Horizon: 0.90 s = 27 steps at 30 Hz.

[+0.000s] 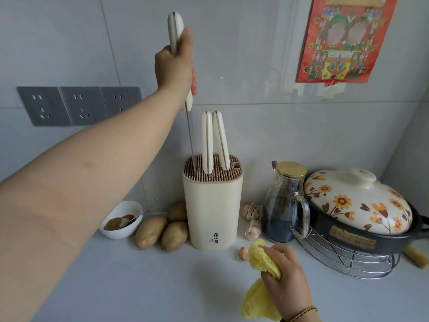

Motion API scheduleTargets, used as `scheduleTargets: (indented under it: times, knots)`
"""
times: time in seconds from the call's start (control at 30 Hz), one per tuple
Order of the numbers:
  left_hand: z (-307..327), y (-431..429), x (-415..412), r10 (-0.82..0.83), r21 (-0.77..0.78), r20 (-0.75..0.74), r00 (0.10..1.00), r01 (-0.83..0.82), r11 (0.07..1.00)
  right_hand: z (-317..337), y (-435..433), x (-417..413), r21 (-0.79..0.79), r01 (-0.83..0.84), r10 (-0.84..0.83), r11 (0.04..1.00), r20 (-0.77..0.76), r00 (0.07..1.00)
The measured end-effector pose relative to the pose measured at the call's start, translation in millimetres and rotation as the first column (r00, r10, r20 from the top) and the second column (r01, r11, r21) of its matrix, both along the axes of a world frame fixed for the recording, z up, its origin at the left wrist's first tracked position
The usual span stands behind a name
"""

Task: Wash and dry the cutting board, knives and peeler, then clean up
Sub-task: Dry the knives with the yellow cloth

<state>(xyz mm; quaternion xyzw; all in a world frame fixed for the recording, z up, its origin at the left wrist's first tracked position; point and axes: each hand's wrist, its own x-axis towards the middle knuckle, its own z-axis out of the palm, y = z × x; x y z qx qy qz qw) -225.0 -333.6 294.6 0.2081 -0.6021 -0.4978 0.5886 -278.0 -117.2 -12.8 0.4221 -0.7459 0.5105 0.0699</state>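
My left hand [175, 66] grips the cream handle of a knife [174, 31] held upright, blade down. The blade's tip sits in the ribbed top of the cream knife block [212, 205] at its left side. Two more cream-handled knives [212, 140] stand in the block. Low at the right, my right hand [286, 273] holds a yellow cloth [260, 296] above the white counter. No cutting board or peeler is in view.
Three potatoes [162, 231] and a white bowl of brown powder with a spoon [120, 220] lie left of the block. Garlic bulbs [251, 219], a glass oil jug [284, 203] and a flowered clay pot on a wire rack [357, 205] stand right. Wall sockets [79, 105] are behind my arm.
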Motion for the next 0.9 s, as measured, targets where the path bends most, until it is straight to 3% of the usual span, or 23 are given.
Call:
scheduleTargets:
  times: [0.4, 0.67, 0.9]
  knots:
    - [-84.2, -9.1, -7.9, -0.020, 0.035, 0.175, 0.984, 0.014, 0.999, 10.0, 1.0, 7.1, 0.024, 0.016, -0.017, 1.000, 0.059, 0.998]
    - [-119.7, -11.0, -3.8, 0.048, -0.051, 0.454, 0.890, -0.028, 0.998, 17.9, 6.8, 11.1, 0.025, 0.024, -0.026, 0.999, 0.057, 0.998]
    - [-123.6, -9.0, -1.2, 0.000, 0.003, 0.498, 0.867, -0.002, 1.000, 24.5, 19.8, 14.6, 0.052, 0.064, -0.068, 0.997, 0.064, 0.996]
